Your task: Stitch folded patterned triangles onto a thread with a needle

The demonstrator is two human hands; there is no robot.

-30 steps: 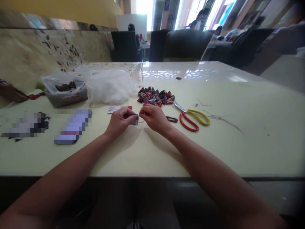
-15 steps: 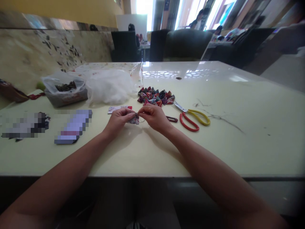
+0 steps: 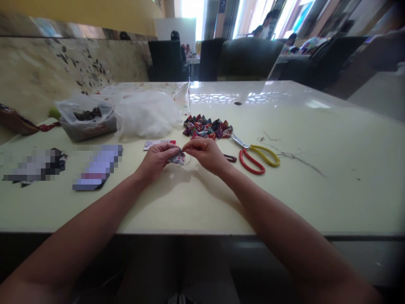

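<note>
My left hand (image 3: 158, 157) pinches a small piece of flowered fabric (image 3: 179, 158) just above the table. My right hand (image 3: 204, 153) has thumb and forefinger pressed together at the fabric's upper edge; what they hold is too small to make out. A thin thread (image 3: 190, 159) loops down between the two hands. Behind my left hand lies a flat stack of printed fabric (image 3: 154, 144). Past my right hand sits a heap of folded, patterned cloth pieces (image 3: 207, 127).
Scissors (image 3: 260, 158) with red and yellow handles and a dark clip (image 3: 230, 158) lie to the right, with loose threads (image 3: 292, 156) beyond. On the left are a phone (image 3: 98, 167), a bag-lined container (image 3: 87, 126) and a plastic bag of white stuffing (image 3: 147, 114). People sit farther back.
The fabric in my left hand has tilted, and more of its flowered face shows. My right hand has barely shifted, and the thread loop stands out more.
</note>
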